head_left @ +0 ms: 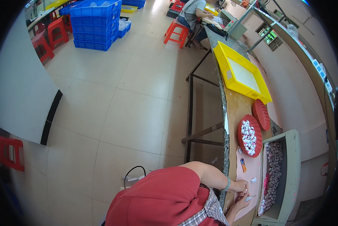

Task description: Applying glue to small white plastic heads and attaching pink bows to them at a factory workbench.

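Observation:
My left hand point(242, 185) reaches over the bench from a red sleeve, with a green band at the wrist. Its fingers are pinched on a tiny white piece, too small to make out. Just below it, my right hand point(240, 204) is closed around a small pale blue-white piece point(248, 199), from which a thin stick-like part seems to jut. Both hands nearly touch above a pink sheet point(252, 167). A small white piece point(253, 180) lies beyond the fingers. Farther off rests a small orange and dark tube-like object point(243, 165).
A red basin point(239, 137) of white pieces stands near another red basin point(262, 115) and a yellow tray point(229, 81). Beside my hands, a pale green box point(295, 165) holds many greyish pieces, some pink. Blue crates point(91, 28) stand on the floor; another person point(191, 15) sits farther along.

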Action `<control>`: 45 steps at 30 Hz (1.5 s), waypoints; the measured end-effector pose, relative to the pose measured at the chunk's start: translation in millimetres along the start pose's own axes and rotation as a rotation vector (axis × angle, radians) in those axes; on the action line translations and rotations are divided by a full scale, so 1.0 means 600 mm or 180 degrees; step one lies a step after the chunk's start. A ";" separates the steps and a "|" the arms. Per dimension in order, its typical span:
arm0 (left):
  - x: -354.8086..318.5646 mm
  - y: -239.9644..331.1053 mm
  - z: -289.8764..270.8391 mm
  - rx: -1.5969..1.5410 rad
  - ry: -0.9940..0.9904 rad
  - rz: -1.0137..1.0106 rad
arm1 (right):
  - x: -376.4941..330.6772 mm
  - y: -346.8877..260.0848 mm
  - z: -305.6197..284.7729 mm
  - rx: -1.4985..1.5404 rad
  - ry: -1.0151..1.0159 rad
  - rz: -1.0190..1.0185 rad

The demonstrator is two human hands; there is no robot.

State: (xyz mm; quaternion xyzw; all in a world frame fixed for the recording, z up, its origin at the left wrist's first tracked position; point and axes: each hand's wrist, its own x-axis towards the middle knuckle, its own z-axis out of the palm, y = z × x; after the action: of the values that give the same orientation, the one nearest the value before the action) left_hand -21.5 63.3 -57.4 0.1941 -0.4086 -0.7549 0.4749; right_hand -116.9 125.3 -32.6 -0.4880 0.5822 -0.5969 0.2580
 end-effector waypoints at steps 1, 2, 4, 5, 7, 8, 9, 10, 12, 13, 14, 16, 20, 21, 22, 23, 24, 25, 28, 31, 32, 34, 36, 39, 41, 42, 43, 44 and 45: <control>0.000 0.000 0.002 -0.0042 -0.0015 -0.0016 | 0.001 0.002 -0.001 0.0009 0.0002 0.0003; 0.000 0.001 0.003 -0.0082 -0.0030 -0.0031 | 0.002 0.004 -0.003 0.0045 0.0012 -0.0002; -0.002 0.003 0.002 -0.0076 -0.0036 -0.0047 | 0.004 0.008 -0.004 0.0117 0.0032 -0.0016; -0.003 0.005 0.000 -0.0081 -0.0043 -0.0063 | 0.006 0.010 -0.002 0.0128 0.0034 -0.0015; -0.004 0.003 0.000 -0.0102 -0.0021 -0.0080 | 0.004 0.014 0.001 0.0148 0.0084 -0.0040; -0.002 0.002 0.000 -0.0158 -0.0007 -0.0081 | 0.004 0.016 0.003 0.0161 0.0110 -0.0049; 0.001 0.000 0.000 -0.0211 0.0007 -0.0084 | 0.005 0.016 0.003 0.0166 0.0100 -0.0034; 0.002 -0.001 0.000 -0.0262 0.0023 -0.0090 | 0.008 0.015 0.003 0.0162 0.0088 0.0003; -0.002 -0.002 0.002 -0.0258 -0.0022 -0.0092 | 0.004 0.012 -0.004 0.0162 0.0135 0.0086; -0.003 0.000 0.002 -0.0272 -0.0049 -0.0059 | -0.001 0.002 0.000 0.0173 0.0150 0.0114; -0.004 0.002 0.002 -0.0284 -0.0076 -0.0029 | -0.006 -0.008 0.005 0.0187 0.0151 0.0140; -0.009 0.008 -0.001 -0.0319 -0.0117 -0.0059 | -0.013 -0.026 0.014 0.0219 0.0149 0.0196; -0.020 0.017 -0.005 -0.0363 -0.0206 -0.0106 | -0.006 -0.015 0.000 0.0110 -0.0006 0.0251; -0.021 0.018 -0.006 -0.0328 -0.0212 -0.0098 | -0.006 -0.013 -0.002 0.0129 0.0027 0.0301; -0.021 0.018 -0.006 -0.0292 -0.0216 -0.0094 | -0.007 -0.014 0.000 0.0205 0.0022 0.0293; -0.021 0.018 -0.008 -0.0264 -0.0225 -0.0170 | -0.008 -0.014 0.002 0.0287 0.0038 0.0288; -0.019 0.016 -0.009 -0.0308 -0.0264 -0.0205 | -0.007 -0.014 0.003 0.0369 0.0056 0.0286; -0.018 0.016 -0.010 -0.0352 -0.0300 -0.0245 | -0.004 -0.014 0.001 0.0395 0.0113 0.0351; -0.028 0.032 -0.010 -0.0503 -0.0416 -0.0464 | 0.001 -0.012 -0.010 0.0402 -0.0143 0.0275; -0.038 0.061 -0.010 -0.0773 -0.0564 -0.0713 | 0.005 -0.026 -0.030 0.0345 -0.0379 0.0407; -0.040 0.069 -0.012 -0.0732 -0.0654 -0.0830 | 0.008 -0.029 -0.037 0.0300 -0.0532 0.0430; -0.039 0.081 -0.012 -0.0675 -0.0852 -0.1053 | 0.010 -0.034 -0.044 0.0505 -0.0564 0.0571; -0.040 0.089 -0.006 -0.0670 -0.0876 -0.1177 | 0.010 -0.040 -0.049 0.0895 -0.0805 0.0675; -0.040 0.108 -0.011 -0.0677 -0.0899 -0.1274 | 0.005 -0.047 -0.062 0.0887 -0.0720 0.0887; -0.038 0.122 -0.019 -0.0244 -0.0899 -0.1295 | 0.008 -0.048 -0.070 0.0860 -0.0661 0.1032; -0.037 0.137 -0.023 0.0011 -0.0867 -0.1205 | 0.011 -0.045 -0.070 0.0796 -0.0717 0.1003; -0.035 0.156 -0.029 0.0264 -0.0834 -0.1112 | 0.015 -0.041 -0.069 0.0732 -0.0781 0.0978; -0.017 0.175 -0.021 0.0491 -0.0813 -0.1176 | 0.008 -0.048 -0.085 0.0546 -0.0628 0.0991; -0.014 0.205 -0.019 0.0810 -0.0610 -0.1154 | 0.009 -0.048 -0.084 0.0522 -0.0553 0.1086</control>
State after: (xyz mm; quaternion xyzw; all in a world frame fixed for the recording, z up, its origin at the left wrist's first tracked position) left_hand 59.1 39.2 33.6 0.2500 -0.5020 -0.7853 0.2624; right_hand -156.3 148.1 3.9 -0.4094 0.5814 -0.5456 0.4435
